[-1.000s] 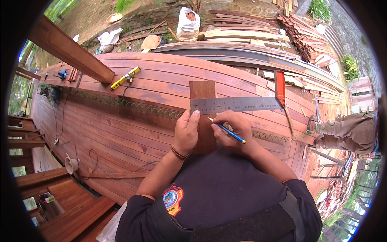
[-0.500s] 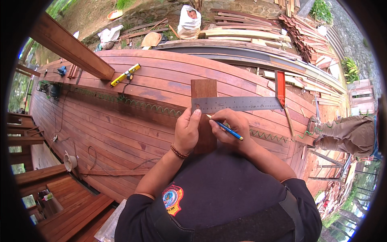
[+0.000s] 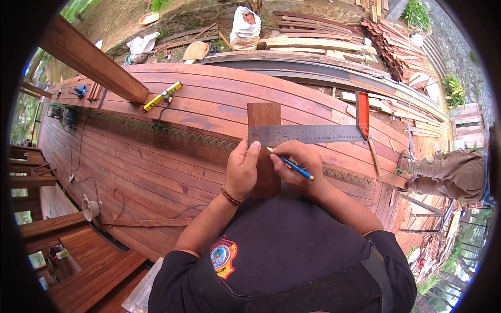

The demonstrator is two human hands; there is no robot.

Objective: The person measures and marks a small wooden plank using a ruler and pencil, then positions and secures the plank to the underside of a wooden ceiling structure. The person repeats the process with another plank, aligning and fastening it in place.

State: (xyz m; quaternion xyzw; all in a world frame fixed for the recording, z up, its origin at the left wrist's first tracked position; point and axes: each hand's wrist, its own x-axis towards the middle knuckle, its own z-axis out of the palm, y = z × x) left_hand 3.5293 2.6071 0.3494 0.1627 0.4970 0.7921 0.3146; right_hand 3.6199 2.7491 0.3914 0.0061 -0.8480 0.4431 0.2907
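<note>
A dark brown wooden board [image 3: 264, 113] points away from my chest. Across it lies a try square, with a steel ruled blade [image 3: 318, 134] and a red-orange stock [image 3: 363, 116] standing off to the right of the board. My left hand [image 3: 242, 169] is closed at the blade's left end, thumb pressed on the metal at the board's left edge; its other fingers are mostly hidden. Between the fingertips of my right hand [image 3: 302, 159] is a blue pencil [image 3: 296, 168]. Its pale tip is on or just over the board, close below the blade's near edge.
Wooden decking [image 3: 156, 182] spreads around me. On it lie a yellow spirit level [image 3: 163, 97] and a green coiled hose [image 3: 209, 141]. A wooden post [image 3: 94, 60] rises at left. Stacked timber [image 3: 318, 44] lies beyond. Another person's legs [image 3: 449, 175] are at right.
The pencil and right hand have shifted very slightly; the tip sits a touch nearer the blade. My left hand, the board and the try square look still.
</note>
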